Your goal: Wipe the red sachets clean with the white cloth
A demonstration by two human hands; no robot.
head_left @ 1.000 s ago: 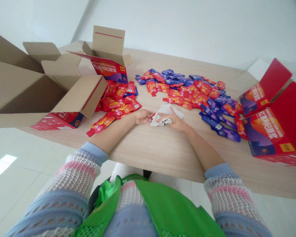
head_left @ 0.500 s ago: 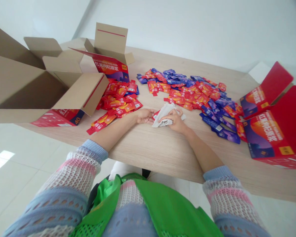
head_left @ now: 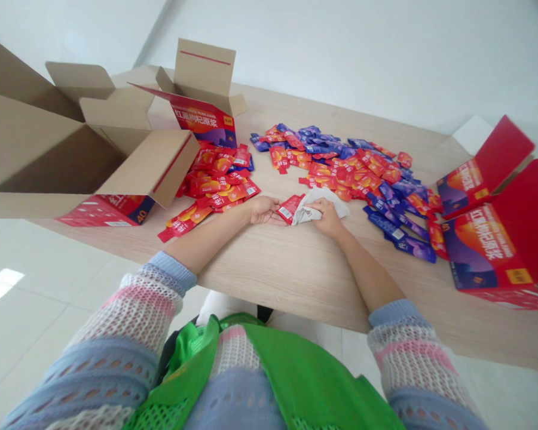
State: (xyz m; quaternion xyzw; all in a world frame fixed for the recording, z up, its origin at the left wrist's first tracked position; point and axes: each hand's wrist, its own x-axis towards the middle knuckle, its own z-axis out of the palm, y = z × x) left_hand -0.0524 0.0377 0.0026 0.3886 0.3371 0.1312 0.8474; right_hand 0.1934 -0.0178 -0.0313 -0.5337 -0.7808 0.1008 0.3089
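Note:
My left hand (head_left: 265, 211) is closed on the left end of a red sachet (head_left: 289, 208), its printed back with a barcode facing up. The sachet's right part lies under a white cloth (head_left: 336, 202). Bunched in my right hand (head_left: 327, 217), the cloth presses against the sachet just above the table. To the left of my hands lies a pile of red sachets (head_left: 213, 185). Beyond them spreads a larger heap of red sachets (head_left: 341, 170) and blue sachets (head_left: 388, 224) mixed together.
A large open carton (head_left: 130, 173) stands at the left of the wooden table (head_left: 269, 269). Behind it is a smaller open red box (head_left: 204, 119). Two more red and purple boxes, one nearer (head_left: 488, 251) and one farther (head_left: 464, 179), stand at the right. A white wall (head_left: 363, 60) runs behind.
My right hand and the cloth have slid right along the sachet, uncovering more of its red left part and barcode. My left hand has stayed in nearly the same place.

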